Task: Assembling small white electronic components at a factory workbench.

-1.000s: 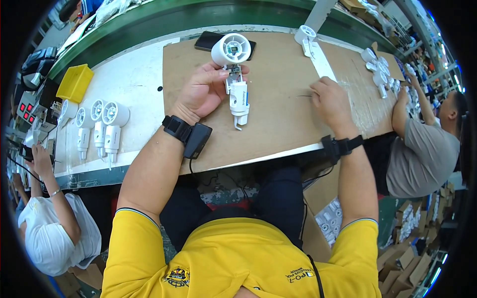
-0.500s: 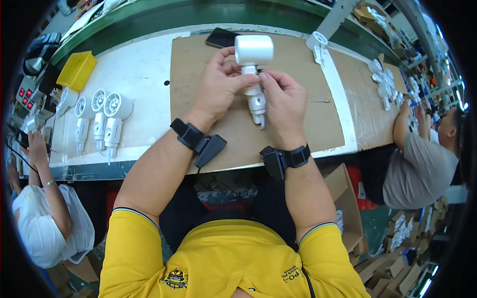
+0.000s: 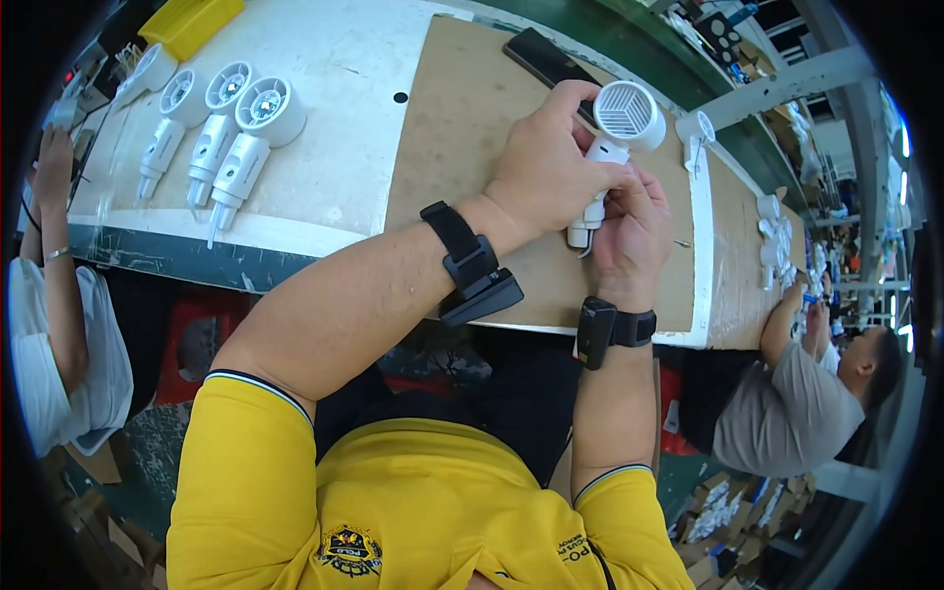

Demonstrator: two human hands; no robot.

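Grasping the grille-headed appliance (image 3: 627, 114) between left fingers (image 3: 615, 176) and right fingers (image 3: 644, 194), I judge it light, stiff, best held there.

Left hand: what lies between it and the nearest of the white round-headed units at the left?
The head view shows white tabletop with a round dark spot, then brown cardboard, between the nearest unit and the left hand.

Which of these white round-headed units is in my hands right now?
The slatted-grille unit above the brown board, held by your left hand and right hand; the four units at left rest untouched on the white tabletop.
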